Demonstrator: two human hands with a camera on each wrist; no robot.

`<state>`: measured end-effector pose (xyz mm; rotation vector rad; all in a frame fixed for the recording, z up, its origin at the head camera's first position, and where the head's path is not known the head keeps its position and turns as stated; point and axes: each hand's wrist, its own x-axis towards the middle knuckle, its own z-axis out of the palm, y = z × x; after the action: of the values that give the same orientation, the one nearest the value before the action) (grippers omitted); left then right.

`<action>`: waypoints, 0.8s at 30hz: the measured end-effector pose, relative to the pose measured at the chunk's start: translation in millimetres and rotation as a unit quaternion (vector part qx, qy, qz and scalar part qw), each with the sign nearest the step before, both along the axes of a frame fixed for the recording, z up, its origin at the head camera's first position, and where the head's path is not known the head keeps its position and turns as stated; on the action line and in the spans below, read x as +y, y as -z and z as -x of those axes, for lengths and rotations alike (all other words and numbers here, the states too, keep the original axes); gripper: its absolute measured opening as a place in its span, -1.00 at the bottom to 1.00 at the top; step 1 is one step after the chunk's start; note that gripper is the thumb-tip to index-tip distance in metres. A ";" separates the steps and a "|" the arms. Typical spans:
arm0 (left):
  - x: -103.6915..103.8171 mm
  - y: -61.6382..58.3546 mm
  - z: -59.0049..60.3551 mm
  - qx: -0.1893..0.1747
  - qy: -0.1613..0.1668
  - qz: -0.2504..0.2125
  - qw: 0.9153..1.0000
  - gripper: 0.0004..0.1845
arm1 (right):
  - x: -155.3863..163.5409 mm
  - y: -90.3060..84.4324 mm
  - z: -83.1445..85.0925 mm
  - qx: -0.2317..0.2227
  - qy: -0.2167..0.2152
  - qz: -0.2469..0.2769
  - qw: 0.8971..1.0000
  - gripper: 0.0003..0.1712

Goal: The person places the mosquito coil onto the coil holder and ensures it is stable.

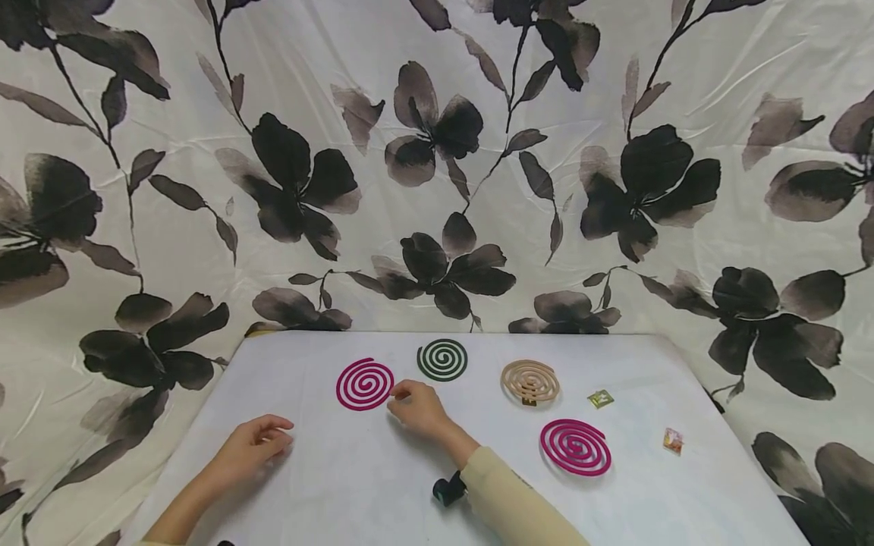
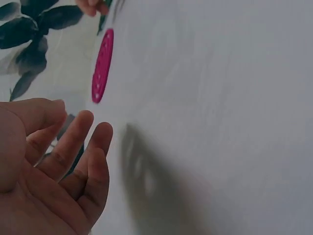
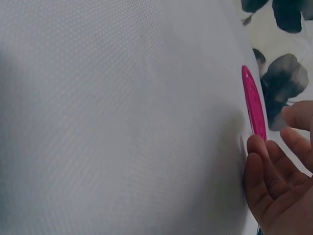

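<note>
Touching the near edge of the left pink coil, the right hand has its fingertips at the coil's rim, fingers loosely curled; whether they pinch the edge or only rest against it I cannot tell. That coil lies flat on the table, so by my judgement it is not yet lifted or moved and nearly all the handling is left. Taking this coil as the mark: the green coil lies just beyond it to the right, the tan coil further right, a second pink coil well to the right and nearer the person. The left hand rests on the table nearer the person and left of the coil, apart from it, fingers relaxed and holding nothing.
</note>
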<state>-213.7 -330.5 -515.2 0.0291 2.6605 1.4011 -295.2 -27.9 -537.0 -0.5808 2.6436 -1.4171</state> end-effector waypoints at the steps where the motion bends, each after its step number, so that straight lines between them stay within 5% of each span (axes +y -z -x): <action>1: -4.7 -5.2 2.8 0.003 0.010 0.015 1.000 -0.69 | -0.5 0.1 0.2 0.001 -0.002 0.001 1.000 -0.80; 7: -15.6 -23.6 21.0 0.039 0.038 0.086 0.995 -0.71 | -5.0 0.7 0.5 0.005 -0.014 0.017 1.000 -0.81; 13: 0.4 -5.5 35.7 0.056 0.014 0.095 0.994 -0.63 | -8.2 1.3 -1.2 -0.015 -0.010 0.040 0.999 -0.82; 24: 28.1 18.8 43.2 0.104 -0.003 0.091 0.990 -0.69 | -15.2 6.2 -0.6 0.010 0.026 -0.040 0.999 -0.82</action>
<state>-256.9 -302.4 -533.9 0.1582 2.9500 1.2113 -294.6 -43.1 -543.2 -0.5227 2.7360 -1.3174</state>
